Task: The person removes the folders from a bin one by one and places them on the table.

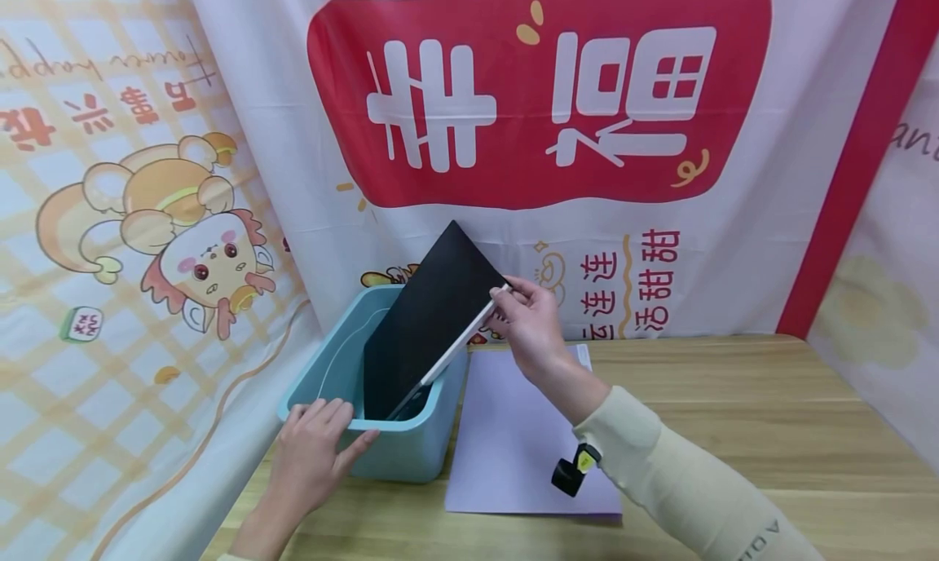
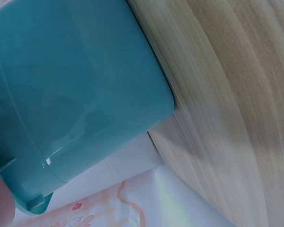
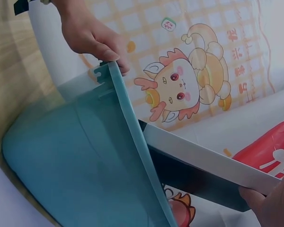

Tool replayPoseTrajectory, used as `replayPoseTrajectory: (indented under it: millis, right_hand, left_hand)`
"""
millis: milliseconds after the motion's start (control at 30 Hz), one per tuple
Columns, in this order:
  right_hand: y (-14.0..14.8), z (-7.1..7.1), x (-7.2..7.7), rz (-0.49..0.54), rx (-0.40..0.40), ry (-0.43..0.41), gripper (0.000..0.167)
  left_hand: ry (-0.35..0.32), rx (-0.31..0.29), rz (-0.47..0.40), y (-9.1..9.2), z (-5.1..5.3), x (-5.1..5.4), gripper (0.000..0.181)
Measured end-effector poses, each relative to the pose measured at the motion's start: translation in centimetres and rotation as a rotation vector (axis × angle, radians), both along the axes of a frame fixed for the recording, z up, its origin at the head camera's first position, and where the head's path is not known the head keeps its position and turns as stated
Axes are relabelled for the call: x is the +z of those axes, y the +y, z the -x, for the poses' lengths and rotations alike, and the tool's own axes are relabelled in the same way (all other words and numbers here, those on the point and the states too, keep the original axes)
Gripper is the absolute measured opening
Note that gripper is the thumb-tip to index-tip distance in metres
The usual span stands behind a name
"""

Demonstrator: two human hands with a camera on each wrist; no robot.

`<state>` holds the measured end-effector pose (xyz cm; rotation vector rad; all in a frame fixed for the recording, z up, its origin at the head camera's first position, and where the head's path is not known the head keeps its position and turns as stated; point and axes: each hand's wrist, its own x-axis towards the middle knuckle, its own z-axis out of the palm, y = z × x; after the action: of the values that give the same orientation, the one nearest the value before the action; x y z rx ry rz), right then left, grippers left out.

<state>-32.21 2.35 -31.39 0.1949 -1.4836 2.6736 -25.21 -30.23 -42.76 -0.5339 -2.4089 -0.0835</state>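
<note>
A light blue plastic bin stands on the table at the left. My left hand grips its near rim, fingers over the edge and thumb outside. Tilted in the bin is a flat black rectangular item with a thick white edge, perhaps a book; its lower end lies inside and its upper part sticks out. My right hand pinches the upper right corner of this item. In the right wrist view the white edge slants out over the bin's rim. The bin's bottom is hidden.
A lilac folder or sheet lies on the wooden table right of the bin, under the right forearm. A printed cloth hangs close behind, and another borders the left. A small black device hangs at the right wrist.
</note>
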Motion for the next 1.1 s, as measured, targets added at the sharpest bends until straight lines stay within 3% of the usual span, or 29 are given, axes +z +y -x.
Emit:
replayPoseTrajectory:
  millis: [433,1100]
  right_hand:
    - [1.4,0.3,0.7,0.023,-0.007,-0.012,0.045]
    - [3.3,0.5,1.9,0.003,-0.039,0.019,0.037]
  left_hand:
    - [-0.002,-0.008,0.001,0.0,-0.1,-0.1,0.038]
    - [0.035,-0.041,0.004,-0.3,0.2,-0.1,0.040]
